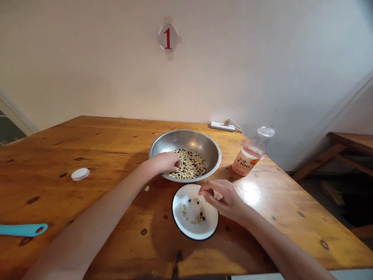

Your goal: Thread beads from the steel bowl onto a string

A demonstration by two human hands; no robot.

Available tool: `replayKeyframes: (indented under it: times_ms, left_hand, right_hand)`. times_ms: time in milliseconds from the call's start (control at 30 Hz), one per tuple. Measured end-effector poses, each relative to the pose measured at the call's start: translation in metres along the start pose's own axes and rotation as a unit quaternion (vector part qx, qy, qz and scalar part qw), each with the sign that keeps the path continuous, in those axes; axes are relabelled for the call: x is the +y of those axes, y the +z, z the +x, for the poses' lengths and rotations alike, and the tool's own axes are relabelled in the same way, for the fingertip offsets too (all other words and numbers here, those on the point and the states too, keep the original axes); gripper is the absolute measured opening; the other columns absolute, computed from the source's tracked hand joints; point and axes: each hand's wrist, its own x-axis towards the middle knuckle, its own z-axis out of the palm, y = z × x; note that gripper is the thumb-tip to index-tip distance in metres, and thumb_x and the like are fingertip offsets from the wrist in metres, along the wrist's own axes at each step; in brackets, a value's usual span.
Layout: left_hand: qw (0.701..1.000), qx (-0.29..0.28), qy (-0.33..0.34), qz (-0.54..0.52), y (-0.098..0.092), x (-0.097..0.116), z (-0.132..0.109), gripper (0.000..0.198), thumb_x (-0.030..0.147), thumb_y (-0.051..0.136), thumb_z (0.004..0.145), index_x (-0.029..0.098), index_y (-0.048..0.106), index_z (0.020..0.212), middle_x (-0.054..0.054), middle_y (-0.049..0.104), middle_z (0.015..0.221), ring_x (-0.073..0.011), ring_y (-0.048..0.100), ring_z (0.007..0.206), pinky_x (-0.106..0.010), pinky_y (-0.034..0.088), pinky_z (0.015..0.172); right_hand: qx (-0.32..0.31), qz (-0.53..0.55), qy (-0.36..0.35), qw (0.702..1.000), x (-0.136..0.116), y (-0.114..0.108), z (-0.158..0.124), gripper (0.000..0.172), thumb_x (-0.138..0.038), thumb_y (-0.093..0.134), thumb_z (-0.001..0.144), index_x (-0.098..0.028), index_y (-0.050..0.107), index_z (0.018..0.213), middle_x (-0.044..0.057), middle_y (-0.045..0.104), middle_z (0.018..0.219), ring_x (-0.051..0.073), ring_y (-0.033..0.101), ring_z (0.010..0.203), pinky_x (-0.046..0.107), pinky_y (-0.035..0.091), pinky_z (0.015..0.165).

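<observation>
My left hand (164,163) reaches into a steel mixing bowl (186,139), its fingertips resting among a heap of mixed pale and black beans (190,165). The back of the hand hides what the fingers hold. My right hand (223,198) hangs just above a white enamel plate with a dark rim (189,229), its fingers curled together around a small pale bean (218,197). A few pale and black beans (195,214) lie scattered on the plate.
The bowl and plate stand on a knotty wooden table (72,202). Nearby are a lidded plastic bottle (249,153), a white cap (80,174), a blue handle (23,229) and a power strip (222,126). A wooden bench (349,144) stands beyond the table's right edge.
</observation>
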Motion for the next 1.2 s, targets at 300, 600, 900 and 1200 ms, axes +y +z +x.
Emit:
replayKeyframes:
  times_ms: [300, 600, 900, 1200]
  left_hand:
    - [1.0, 0.006, -0.006, 0.011, -0.0045, 0.0036, -0.0039, 0.014, 0.027, 0.059, 0.075, 0.023, 0.07, 0.082, -0.004, 0.072, 0.087, -0.0212, 0.063, 0.082, -0.024, 0.037, 0.06]
    - [1.0, 0.003, -0.005, 0.019, -0.0087, 0.0066, -0.0078, 0.026, 0.028, 0.042, 0.085, 0.021, 0.067, 0.089, -0.007, 0.069, 0.084, -0.0205, 0.06, 0.073, -0.026, 0.036, 0.059]
    - [1.0, -0.011, 0.021, -0.014, -0.0017, 0.001, -0.0027, 0.024, 0.026, 0.04, 0.085, 0.019, 0.062, 0.087, -0.006, 0.067, 0.079, -0.0182, 0.058, 0.07, -0.025, 0.037, 0.059]
    - [0.995, 0.054, 0.036, -0.072, -0.0036, 0.0011, 0.0003, 0.024, 0.026, 0.041, 0.087, 0.018, 0.062, 0.093, -0.006, 0.067, 0.084, -0.0178, 0.059, 0.075, -0.024, 0.038, 0.065]
  right_hand:
    - [-0.003, -0.003, -0.004, 1.0, 0.0044, 0.0024, -0.0017, 0.016, -0.021, 0.05, 0.089, -0.018, 0.059, 0.077, 0.003, 0.066, 0.063, 0.011, 0.056, 0.051, 0.02, 0.043, 0.048]
    - [0.001, -0.012, -0.009, 1.0, 0.0027, 0.0019, -0.0005, 0.018, -0.023, 0.049, 0.09, -0.018, 0.059, 0.076, 0.004, 0.066, 0.062, 0.011, 0.057, 0.05, 0.02, 0.043, 0.047]
    - [0.002, -0.007, -0.011, 1.0, 0.0042, 0.0025, -0.0009, 0.015, -0.021, 0.05, 0.089, -0.017, 0.059, 0.076, 0.004, 0.066, 0.063, 0.011, 0.057, 0.051, 0.02, 0.043, 0.048]
    - [0.032, -0.006, 0.017, 0.999, 0.0011, 0.0017, -0.0007, 0.017, -0.021, 0.05, 0.089, -0.017, 0.058, 0.074, 0.002, 0.063, 0.058, 0.01, 0.053, 0.047, 0.018, 0.041, 0.046]
